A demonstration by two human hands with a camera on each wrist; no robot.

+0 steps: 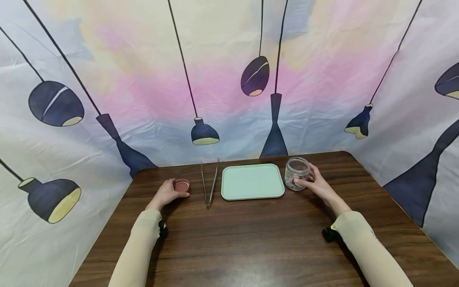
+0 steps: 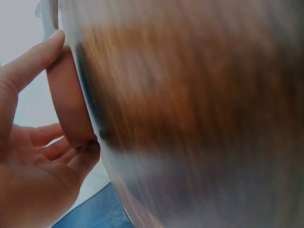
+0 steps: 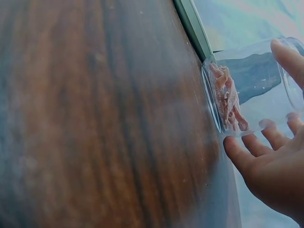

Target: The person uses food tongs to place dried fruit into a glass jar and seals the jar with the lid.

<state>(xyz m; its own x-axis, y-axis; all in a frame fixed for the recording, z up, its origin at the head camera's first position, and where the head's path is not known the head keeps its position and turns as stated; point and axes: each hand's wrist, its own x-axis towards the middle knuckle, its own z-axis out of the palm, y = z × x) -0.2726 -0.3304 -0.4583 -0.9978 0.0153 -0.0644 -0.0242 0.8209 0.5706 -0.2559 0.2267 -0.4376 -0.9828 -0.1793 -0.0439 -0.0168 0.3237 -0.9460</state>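
At the left of the table, my left hand [image 1: 167,193] holds a round reddish-brown jar lid [image 1: 181,185] by its rim, thumb on one side and fingers on the other. In the left wrist view the lid [image 2: 70,97] lies against the wood. On the right, my right hand [image 1: 318,184] is around a clear, uncovered jar [image 1: 297,173] that stands upright on the table. Small pinkish-brown dried pieces [image 3: 228,97] lie at the jar's bottom in the right wrist view.
Between the hands lie metal tongs [image 1: 209,187], spread apart with their tips toward the back, and a pale green rectangular tray [image 1: 252,181]. The tray's right edge is close to the jar. A printed cloth [image 1: 229,79] hangs behind the dark wooden table [image 1: 244,239].
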